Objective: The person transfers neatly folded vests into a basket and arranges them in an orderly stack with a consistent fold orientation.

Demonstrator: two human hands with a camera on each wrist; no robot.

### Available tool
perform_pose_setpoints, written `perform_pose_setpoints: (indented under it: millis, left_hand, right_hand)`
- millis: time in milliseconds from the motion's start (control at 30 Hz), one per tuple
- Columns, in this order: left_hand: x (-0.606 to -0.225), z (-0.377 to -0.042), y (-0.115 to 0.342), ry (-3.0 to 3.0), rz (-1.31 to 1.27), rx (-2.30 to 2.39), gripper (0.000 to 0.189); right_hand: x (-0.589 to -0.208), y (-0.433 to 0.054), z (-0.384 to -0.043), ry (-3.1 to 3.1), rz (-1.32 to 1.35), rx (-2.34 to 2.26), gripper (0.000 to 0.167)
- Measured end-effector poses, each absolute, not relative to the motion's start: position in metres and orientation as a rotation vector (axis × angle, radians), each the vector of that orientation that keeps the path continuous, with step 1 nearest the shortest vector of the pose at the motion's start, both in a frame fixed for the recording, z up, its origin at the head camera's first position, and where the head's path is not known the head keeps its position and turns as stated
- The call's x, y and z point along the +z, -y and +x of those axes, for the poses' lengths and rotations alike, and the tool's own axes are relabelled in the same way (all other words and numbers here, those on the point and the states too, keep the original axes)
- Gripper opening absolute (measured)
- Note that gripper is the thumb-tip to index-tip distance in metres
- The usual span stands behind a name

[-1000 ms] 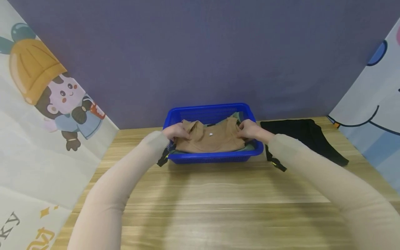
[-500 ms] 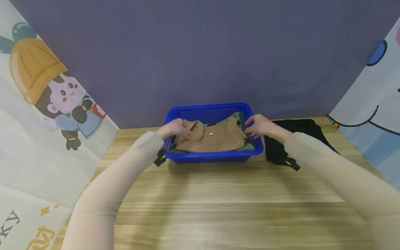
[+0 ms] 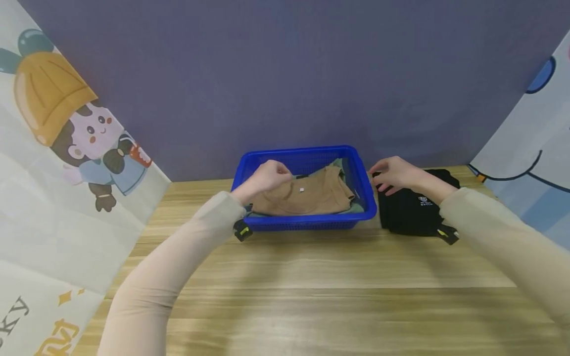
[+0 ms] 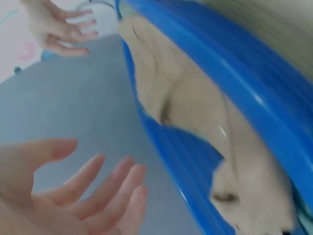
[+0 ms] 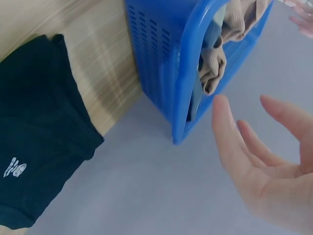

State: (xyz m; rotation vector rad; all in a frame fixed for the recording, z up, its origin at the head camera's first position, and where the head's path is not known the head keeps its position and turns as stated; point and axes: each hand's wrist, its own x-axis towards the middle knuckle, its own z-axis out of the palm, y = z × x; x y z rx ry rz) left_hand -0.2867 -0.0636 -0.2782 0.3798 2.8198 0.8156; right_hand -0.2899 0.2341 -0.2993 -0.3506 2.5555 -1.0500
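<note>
A tan garment [image 3: 307,194] lies folded in the blue plastic basket [image 3: 307,226], over greenish cloth [image 3: 356,208]. Above the basket's left part hovers my left hand [image 3: 267,176]; the left wrist view shows its fingers [image 4: 117,191] spread and holding nothing. My right hand [image 3: 396,174] is just past the basket's right rim, over a folded black garment [image 3: 405,212] with a small white print. In the right wrist view the fingers of that hand [image 5: 264,166] are relaxed, with nothing between them. The black garment [image 5: 44,127] lies on the table beside the basket.
The wood-grain table [image 3: 311,287] stretches in front of the basket. A grey-blue wall [image 3: 303,74] rises right behind it. Printed panels flank the table, a cartoon figure [image 3: 95,133] on the left one.
Both hands have let go of the tan garment. My right hand has moved right, out of the basket to above the black garment; the left has lifted and shifted rightward.
</note>
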Motion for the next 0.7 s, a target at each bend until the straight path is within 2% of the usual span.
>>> perform_pose_setpoints:
  millis: [233, 700]
  left_hand:
    - [-0.280, -0.271, 0.029, -2.823, 0.462, 1.080, 0.021]
    - [-0.284, -0.244, -0.043, -2.738, 0.556, 1.211, 0.022]
  right_hand:
    - [-0.297, -0.261, -0.287, -2.538, -0.348, -1.062, 0.047]
    - [-0.311, -0.311, -0.283, -2.579, -0.272, -1.072, 0.047]
